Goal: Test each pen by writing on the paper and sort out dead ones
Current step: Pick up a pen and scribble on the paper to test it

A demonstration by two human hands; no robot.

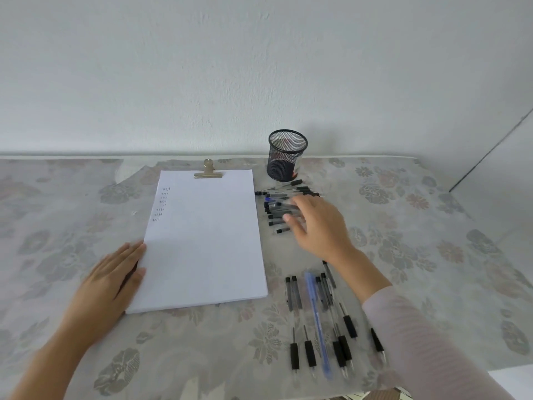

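black-gripped clear pens (310, 349) are rowed nearest. white clipped paper (204, 241) is pressed by the flat left hand (112, 275); the far pen pile (274, 209) is reached for by the spread-fingered, empty right hand (320, 226). one must be pinched next.

- Right side of the table (432, 226) was wide open cloth, loads of room to swing a hand in.
- Paper stack (204, 241) hogged the middle, left hand (109, 281) flat against its left edge.
- Far pen pile (274, 210) sat just right of the paper, mesh cup (287, 155) close behind it and right hand (320, 226) over it.
- Near row of pens (320, 319) blocked the front right, with a bare strip between the two groups.
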